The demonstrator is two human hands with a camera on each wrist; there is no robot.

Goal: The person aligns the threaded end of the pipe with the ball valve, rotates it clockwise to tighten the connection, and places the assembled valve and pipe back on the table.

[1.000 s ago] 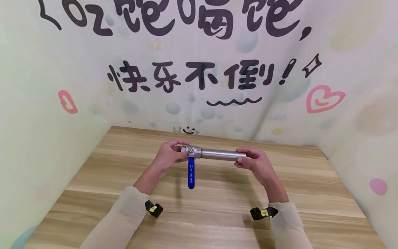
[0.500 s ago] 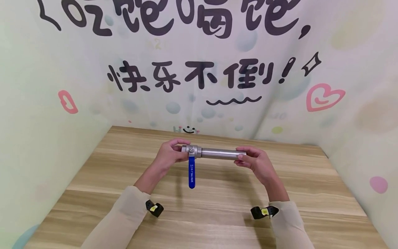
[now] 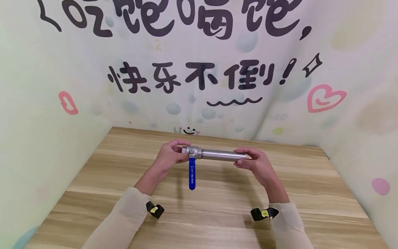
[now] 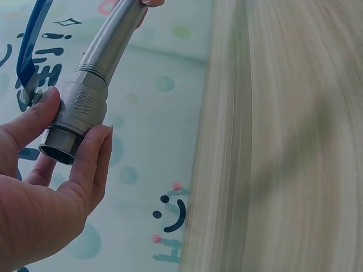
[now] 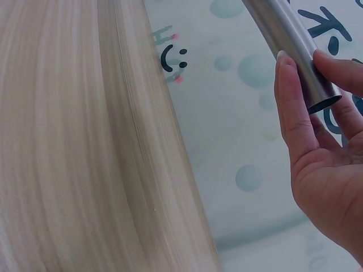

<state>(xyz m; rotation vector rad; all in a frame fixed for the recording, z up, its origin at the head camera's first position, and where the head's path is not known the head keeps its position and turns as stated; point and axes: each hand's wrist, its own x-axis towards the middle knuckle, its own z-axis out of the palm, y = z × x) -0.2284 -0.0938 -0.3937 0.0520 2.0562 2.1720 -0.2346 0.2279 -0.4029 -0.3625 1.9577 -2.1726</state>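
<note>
A steel ball valve [image 3: 191,151] with a blue lever handle [image 3: 192,174] is joined to a straight steel pipe [image 3: 219,155]. Both are held level above the table, the lever pointing toward the person. My left hand [image 3: 169,154] grips the valve's outer end between thumb and fingers; in the left wrist view its open hexagonal mouth faces out of the valve body [image 4: 79,105]. At the other end, my right hand [image 3: 256,162] pinches the pipe near its plain tip. The right wrist view shows that pipe end [image 5: 309,68] between thumb and fingers.
Beneath the hands lies a wood-grain table [image 3: 211,214]. A pale printed backdrop [image 3: 174,110] with dark lettering rises along its back and both sides. Each sleeve carries a black wrist strap device [image 3: 155,210].
The right thumb and fingers shift their place on the pipe's end. The left hand, valve and lever stay almost where they were.
</note>
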